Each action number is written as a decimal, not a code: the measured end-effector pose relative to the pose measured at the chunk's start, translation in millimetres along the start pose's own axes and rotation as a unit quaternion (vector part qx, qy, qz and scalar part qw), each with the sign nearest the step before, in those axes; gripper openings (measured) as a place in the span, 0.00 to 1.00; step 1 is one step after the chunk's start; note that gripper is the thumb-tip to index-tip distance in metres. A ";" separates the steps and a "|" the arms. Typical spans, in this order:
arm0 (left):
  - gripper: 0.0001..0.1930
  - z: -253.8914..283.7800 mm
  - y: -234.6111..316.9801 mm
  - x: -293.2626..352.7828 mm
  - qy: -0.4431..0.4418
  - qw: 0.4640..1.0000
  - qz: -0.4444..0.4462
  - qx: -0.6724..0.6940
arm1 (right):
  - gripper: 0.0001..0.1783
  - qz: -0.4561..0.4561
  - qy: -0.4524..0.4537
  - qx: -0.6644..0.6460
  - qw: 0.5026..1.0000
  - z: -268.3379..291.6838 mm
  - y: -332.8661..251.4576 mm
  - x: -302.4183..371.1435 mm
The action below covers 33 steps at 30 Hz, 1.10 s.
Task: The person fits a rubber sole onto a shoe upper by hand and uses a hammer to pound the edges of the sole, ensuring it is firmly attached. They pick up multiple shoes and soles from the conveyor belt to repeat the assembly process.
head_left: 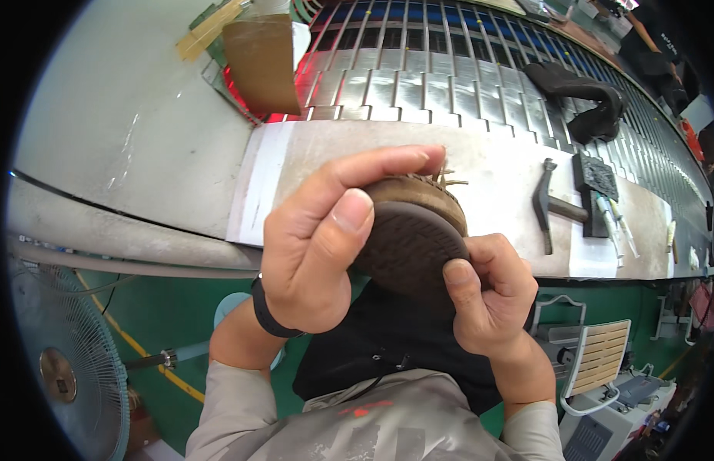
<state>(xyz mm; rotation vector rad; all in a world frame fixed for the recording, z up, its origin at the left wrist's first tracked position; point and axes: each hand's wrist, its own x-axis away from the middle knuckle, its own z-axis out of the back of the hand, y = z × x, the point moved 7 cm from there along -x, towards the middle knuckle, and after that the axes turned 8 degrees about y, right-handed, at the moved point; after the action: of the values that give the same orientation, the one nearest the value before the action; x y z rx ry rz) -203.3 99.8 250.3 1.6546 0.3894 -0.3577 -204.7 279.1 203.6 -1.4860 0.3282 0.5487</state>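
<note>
Above the near edge of the bench I hold a brown shoe (447,201) with its dark sole (418,242) turned toward me. My left hand (314,238) curls round the left side of the shoe, thumb near the sole's edge and fingers reaching over the far side. My right hand (491,292) grips the right edge of the sole between thumb and bent fingers. Thin brown lace ends (451,182) stick out at the far side. The rest of the upper is hidden behind the sole.
On the bench (495,177) to the right lie a hammer (547,203), a black block (596,180) and syringe-like tubes (614,227). A dark boot-shaped piece (583,96) rests on the metal roller conveyor (418,77). At lower left stands a fan (65,369).
</note>
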 end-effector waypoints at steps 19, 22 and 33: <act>0.21 19.0 10.5 6.9 0.017 0.977 -0.090 -0.190 | 0.08 -0.012 -0.037 0.025 0.999 -23.9 -6.4 -10.8; 0.18 18.9 5.2 7.7 0.020 0.977 -0.084 -0.195 | 0.08 -0.004 -0.045 0.046 0.998 -24.9 -6.2 -13.0; 0.16 34.1 5.8 22.3 0.116 0.970 -0.042 -0.211 | 0.14 0.126 -0.037 0.178 0.975 -43.2 -21.2 -13.8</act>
<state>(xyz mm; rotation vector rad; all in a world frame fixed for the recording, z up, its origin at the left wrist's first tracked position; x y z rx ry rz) -181.0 66.3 241.4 1.2647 0.6655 -0.1284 -199.6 234.5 225.7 -1.0808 0.5327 0.7051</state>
